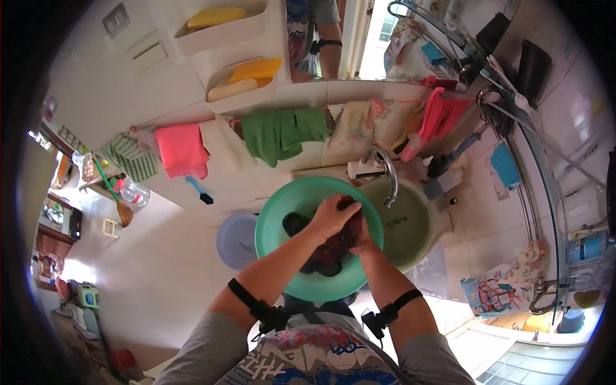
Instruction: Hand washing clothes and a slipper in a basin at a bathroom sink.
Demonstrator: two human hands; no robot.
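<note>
Your left hand [328, 220] has its fingers clamped on a dark cloth [351, 230] in the green tub [273, 221]. Your right hand [364, 240] touches the cloth too, but its fingers are mostly hidden, so I cannot tell if they squeeze. The dark pile [327, 264] below is hard to make out. The green tub blocks part of the sink [410, 224] and the pale blue tub [236, 239]. The tap [389, 172] hangs over the sink.

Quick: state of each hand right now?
Left hand: closed, holding dark red cloth.
Right hand: closed, holding the same cloth.
</note>
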